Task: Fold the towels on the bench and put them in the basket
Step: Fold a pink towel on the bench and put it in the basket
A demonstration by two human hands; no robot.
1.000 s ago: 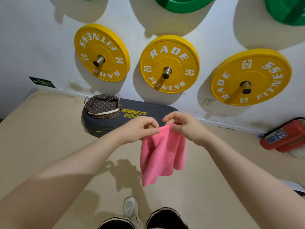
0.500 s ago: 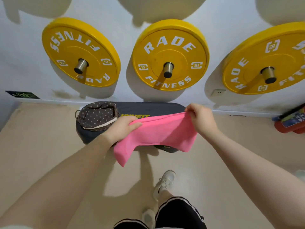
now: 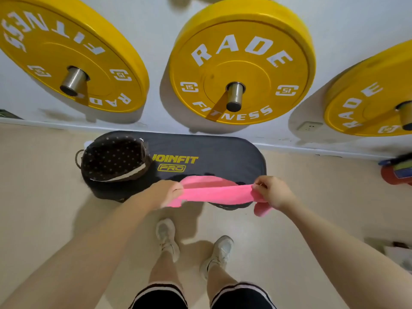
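As you stood facing the dark padded bench (image 3: 223, 157), you held a pink towel (image 3: 217, 192) stretched sideways between both hands above its near edge. Your left hand (image 3: 163, 192) had its fingers closed around the towel's left end, a small corner of cloth poking out below the fist; your right hand (image 3: 275, 192) pinched the other end between thumb and fingertips, with a loose flap hanging down beside the wrist. The towel sagged slightly in the middle, its far fold lying over — perhaps touching — the bench top, though contact could not be told for sure. At the bench's left end sat the wicker basket (image 3: 113, 158), lined in dark dotted fabric and showing nothing inside, well to the left of the towel. The yellow "JOINFIT PRO" lettering (image 3: 175, 162) lay between basket and towel. Three yellow weight plates (image 3: 242, 61) hung on pegs along the white wall behind, and a red fire extinguisher (image 3: 395, 172) lay on the floor at far right — your white trainers (image 3: 166, 237) stood just short of the bench.
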